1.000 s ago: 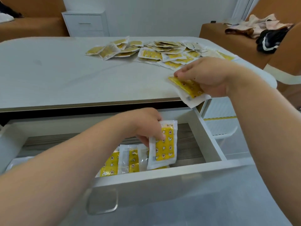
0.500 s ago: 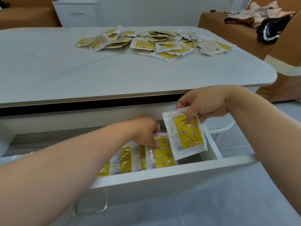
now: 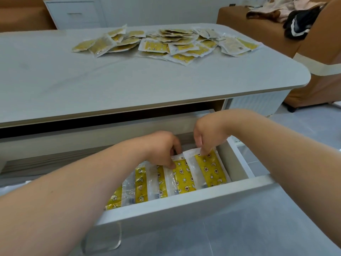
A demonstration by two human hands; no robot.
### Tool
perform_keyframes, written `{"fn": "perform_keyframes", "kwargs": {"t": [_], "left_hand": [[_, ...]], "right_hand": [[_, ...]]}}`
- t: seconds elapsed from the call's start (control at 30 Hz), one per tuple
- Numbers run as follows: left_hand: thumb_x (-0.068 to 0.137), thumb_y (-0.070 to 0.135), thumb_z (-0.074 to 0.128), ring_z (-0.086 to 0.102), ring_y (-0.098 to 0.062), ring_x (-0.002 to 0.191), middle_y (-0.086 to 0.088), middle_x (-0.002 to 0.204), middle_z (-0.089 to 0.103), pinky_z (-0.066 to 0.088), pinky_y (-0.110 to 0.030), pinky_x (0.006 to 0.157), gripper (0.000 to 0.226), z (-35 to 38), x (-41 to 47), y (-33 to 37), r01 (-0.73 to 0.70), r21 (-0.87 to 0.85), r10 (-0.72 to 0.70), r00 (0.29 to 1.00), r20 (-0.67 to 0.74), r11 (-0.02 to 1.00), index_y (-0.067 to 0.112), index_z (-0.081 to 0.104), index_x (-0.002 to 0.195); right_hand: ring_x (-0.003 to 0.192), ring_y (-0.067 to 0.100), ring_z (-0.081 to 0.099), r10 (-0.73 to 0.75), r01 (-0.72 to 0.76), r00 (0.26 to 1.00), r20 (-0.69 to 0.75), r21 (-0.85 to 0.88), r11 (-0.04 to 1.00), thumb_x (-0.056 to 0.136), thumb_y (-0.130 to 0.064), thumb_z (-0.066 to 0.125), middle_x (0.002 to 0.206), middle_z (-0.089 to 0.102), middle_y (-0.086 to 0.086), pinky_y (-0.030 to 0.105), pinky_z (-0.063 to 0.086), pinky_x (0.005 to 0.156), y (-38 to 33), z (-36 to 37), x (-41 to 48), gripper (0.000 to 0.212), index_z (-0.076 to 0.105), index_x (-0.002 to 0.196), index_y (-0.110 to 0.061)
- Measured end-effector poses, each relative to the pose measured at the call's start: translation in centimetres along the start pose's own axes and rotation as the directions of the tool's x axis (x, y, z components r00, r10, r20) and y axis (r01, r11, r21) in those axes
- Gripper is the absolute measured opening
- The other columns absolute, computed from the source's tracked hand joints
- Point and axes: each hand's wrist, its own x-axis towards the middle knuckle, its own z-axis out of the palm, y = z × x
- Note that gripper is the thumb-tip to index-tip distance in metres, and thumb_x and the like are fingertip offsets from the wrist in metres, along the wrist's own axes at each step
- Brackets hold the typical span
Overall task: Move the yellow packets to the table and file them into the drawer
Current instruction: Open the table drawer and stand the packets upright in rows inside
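An open white drawer [image 3: 184,206] under the table holds a row of several yellow patterned packets [image 3: 142,183] leaning side by side. My right hand [image 3: 206,137] pinches the top edge of the rightmost packet [image 3: 210,169], which stands against the drawer's right wall. My left hand [image 3: 164,148] presses its fingers on the top of the neighbouring packet [image 3: 181,177]. A loose pile of many more yellow packets [image 3: 166,45] lies on the far side of the grey table [image 3: 129,84].
A brown sofa [image 3: 313,52] with clothes on it [image 3: 287,13] stands at the right. A white cabinet [image 3: 75,12] is behind the table. A clear handle [image 3: 101,241] sits on the drawer front. The left part of the drawer is hidden by my left forearm.
My right hand carried a packet from the table edge down into the drawer and set it at the right end of the row. My left hand set its own packet in place and steadies the row.
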Motion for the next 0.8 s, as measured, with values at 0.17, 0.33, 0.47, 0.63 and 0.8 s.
{"fn": "perform_keyframes", "kwargs": {"t": [0.17,0.33,0.47,0.63,0.8], "left_hand": [[0.080,0.030,0.082,0.063,-0.012,0.088,0.011,0.101,0.067,0.051,-0.025,0.073,0.045,-0.1,-0.2,0.0,0.022,-0.012,-0.022,1.000,-0.005,1.000,0.029,0.067,0.123],[0.090,0.032,0.070,0.066,-0.010,0.095,0.012,0.104,0.068,0.056,-0.031,0.087,0.032,-2.3,-1.6,1.0,-0.010,0.001,0.010,0.992,-0.130,1.000,0.029,0.067,0.122],[0.096,0.024,0.066,0.074,-0.015,0.068,-0.001,0.079,0.075,0.060,-0.028,0.065,0.011,-6.3,-4.9,2.5,-0.041,-0.486,-0.035,0.989,-0.146,0.873,0.021,0.068,0.107],[0.092,0.011,0.068,0.066,-0.022,0.053,-0.005,0.072,0.071,0.041,-0.025,0.038,0.004,-11.1,-3.6,3.6,-0.208,-0.735,-0.232,0.863,-0.448,0.646,0.010,0.072,0.093],[0.095,0.024,0.059,0.060,-0.019,0.109,0.001,0.117,0.065,0.048,-0.032,0.094,0.022,-14.0,6.4,1.2,0.055,-0.167,-0.167,0.581,-0.796,0.984,0.021,0.066,0.116]], "right_hand": [[0.104,0.022,0.065,0.046,-0.046,0.999,-0.004,-0.150,0.988,0.096,-0.033,0.061,0.113,0.070,0.002,0.037,0.054,0.096,0.1,-0.6,-0.7,0.031,0.074,0.117,-0.015],[0.108,0.012,0.067,0.039,-0.024,0.995,-0.093,0.157,0.987,0.089,0.001,0.045,0.111,0.074,-0.010,0.036,0.054,0.099,0.8,-3.6,-4.2,0.047,0.078,0.111,-0.024],[0.074,0.013,0.074,0.056,0.022,0.979,-0.194,0.377,0.926,0.085,0.007,0.036,0.070,0.076,-0.002,0.023,0.058,0.065,1.7,-6.8,-6.6,0.042,0.073,0.075,-0.010],[0.086,0.027,0.069,0.323,-0.073,0.755,-0.570,0.416,0.906,0.089,-0.003,0.047,0.089,0.075,0.012,0.038,0.058,0.074,6.3,-7.9,-3.3,0.024,0.070,0.090,-0.005],[0.134,0.038,0.035,0.634,-0.284,0.473,-0.612,0.576,0.767,0.096,-0.032,0.045,0.147,0.036,0.019,0.050,0.035,0.107,10.9,-6.4,4.4,0.050,0.038,0.142,-0.013]]}}
